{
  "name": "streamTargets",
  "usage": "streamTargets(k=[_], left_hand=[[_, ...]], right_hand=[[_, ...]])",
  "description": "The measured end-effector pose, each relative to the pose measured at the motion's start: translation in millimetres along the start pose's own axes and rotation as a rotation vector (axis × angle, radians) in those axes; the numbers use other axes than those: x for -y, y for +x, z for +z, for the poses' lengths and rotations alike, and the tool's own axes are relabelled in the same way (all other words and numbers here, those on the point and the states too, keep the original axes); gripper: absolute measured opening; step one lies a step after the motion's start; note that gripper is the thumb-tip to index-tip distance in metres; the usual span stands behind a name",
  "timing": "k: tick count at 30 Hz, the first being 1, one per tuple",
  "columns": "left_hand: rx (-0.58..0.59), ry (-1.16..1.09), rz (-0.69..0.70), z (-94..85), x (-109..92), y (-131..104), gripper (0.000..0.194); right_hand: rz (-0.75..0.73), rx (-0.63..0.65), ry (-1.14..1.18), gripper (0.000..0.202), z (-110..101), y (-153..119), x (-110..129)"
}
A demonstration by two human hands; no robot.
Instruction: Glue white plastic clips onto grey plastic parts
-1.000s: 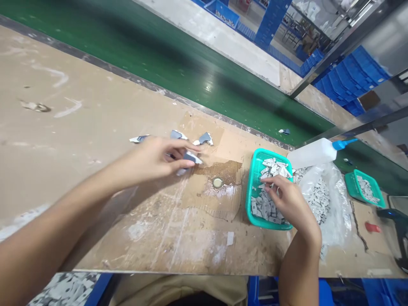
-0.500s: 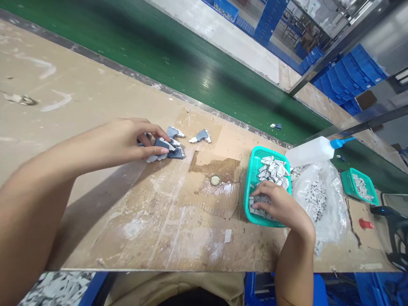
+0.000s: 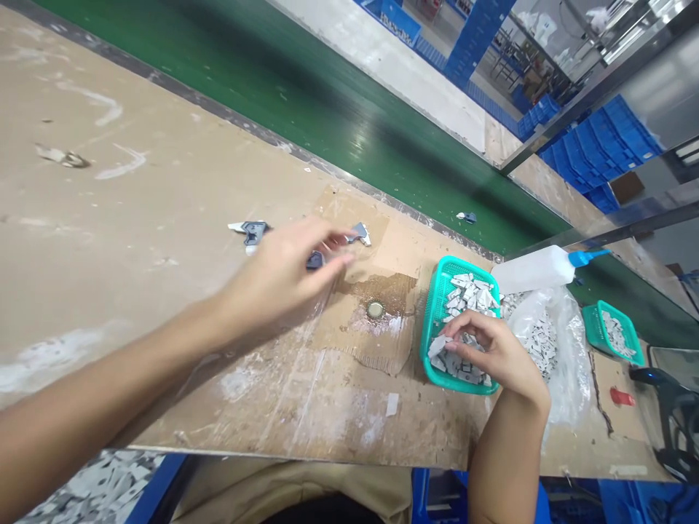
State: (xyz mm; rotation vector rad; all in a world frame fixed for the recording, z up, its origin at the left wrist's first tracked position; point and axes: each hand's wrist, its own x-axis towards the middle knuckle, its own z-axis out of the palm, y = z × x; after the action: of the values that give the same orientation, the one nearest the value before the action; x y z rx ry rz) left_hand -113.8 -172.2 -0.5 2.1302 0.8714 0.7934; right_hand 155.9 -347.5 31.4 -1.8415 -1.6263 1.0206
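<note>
Grip (image 3: 350,246) parted, the left hand (image 3: 284,268) hovers above a worker's counter (image 3: 240,407) in the head view, thumb and fingers spread beside a blue-and-white part (image 3: 360,233). Whether the fingertips touch it cannot be told. A dark blue part (image 3: 314,260) shows between the thumb and fingers, mostly hidden by the hand, while another part (image 3: 254,232) rests on the counter just beyond the wrist.

At right, the right hand (image 3: 494,349) reaches into a teal basket (image 3: 427,349), thumb and fingers pinched together on a pale piece (image 3: 438,345). More pale pieces (image 3: 470,292) fill the basket beneath and beyond the fingers. Between the two hands, a round cap (image 3: 376,310) sits on stained cardboard (image 3: 349,342).

A white bottle (image 3: 529,271) with a blue nozzle (image 3: 587,257) lies on its side at the basket's far corner, near a clear bag (image 3: 573,364) of small pieces. Farther right stand a smaller basket (image 3: 598,329), a red object (image 3: 622,396) and a black device (image 3: 663,407) at the frame's edge. Across the counter's far side runs a green belt (image 3: 349,138) carrying a small blue-and-white item (image 3: 468,217), with blue crates (image 3: 606,145) stacked in the background.
</note>
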Motion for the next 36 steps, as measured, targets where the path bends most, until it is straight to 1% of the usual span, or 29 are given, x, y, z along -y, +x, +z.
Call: streamTargets(k=[1,3,5,6,8,10,11,13,16,17,19,21,23,25,27,29,31,33,36], left_hand=[[0.058,-0.145,-0.015,9.1,-4,-4,0.034],[0.242,-0.454,-0.092,26.7,-9,-14,0.030],[0.443,-0.721,-0.184,41.9,-12,-24,0.033],[0.523,-0.823,-0.228,47.9,-12,-28,0.037],[0.617,-0.962,-0.296,56.5,-12,-34,0.044],[0.649,-1.036,-0.331,60.2,-11,-35,0.042],[0.647,-1.062,-0.342,60.6,-10,-35,0.038],[0.615,-1.102,-0.379,59.6,-8,-31,0.032],[0.529,-1.153,-0.457,57.5,-5,-26,0.035],[0.504,-1.169,-0.479,57.5,-4,-26,0.037],[0.475,-1.201,-0.507,58.5,-3,-26,0.040],[0.471,-1.217,-0.512,59.6,-1,-27,0.039],[0.439,-1.146,-0.454,58.6,-1,-26,0.033],[0.340,-0.997,-0.362,54.2,-1,-23,0.029],[0.232,-0.875,-0.320,46.7,-1,-17,0.028],[0.146,-0.852,-0.350,37.9,1,-10,0.027],[0.075,-0.856,-0.395,29.8,6,-3,0.027],[0.007,-0.829,-0.416,23.6,12,3,0.028],[-0.044,-0.770,-0.423,19.0,20,9,0.027]], right_hand=[[-0.028,-0.039,0.051,0.011,1,0,1],[-0.089,-0.110,0.127,0.011,6,-1,5],[-0.150,-0.158,0.156,0.008,13,1,9],[-0.180,-0.171,0.155,0.007,18,3,11],[-0.253,-0.161,0.144,0.002,29,7,15],[-0.333,-0.131,0.132,0.007,42,12,20],[-0.362,-0.127,0.125,0.009,48,14,21],[-0.369,-0.174,0.111,0.016,61,18,24],[-0.249,-0.303,0.174,0.038,77,23,27],[-0.202,-0.320,0.216,0.040,82,24,28],[-0.133,-0.308,0.288,0.029,88,26,29],[-0.097,-0.289,0.314,0.018,90,27,28],[-0.079,-0.316,0.290,0.017,90,29,25],[-0.074,-0.373,0.183,0.018,88,30,20],[-0.080,-0.412,0.027,0.022,87,30,15],[-0.083,-0.423,-0.103,0.028,88,31,12],[-0.100,-0.434,-0.209,0.030,90,32,12],[-0.150,-0.447,-0.314,0.024,93,33,14],[-0.233,-0.429,-0.403,0.017,96,35,17]])
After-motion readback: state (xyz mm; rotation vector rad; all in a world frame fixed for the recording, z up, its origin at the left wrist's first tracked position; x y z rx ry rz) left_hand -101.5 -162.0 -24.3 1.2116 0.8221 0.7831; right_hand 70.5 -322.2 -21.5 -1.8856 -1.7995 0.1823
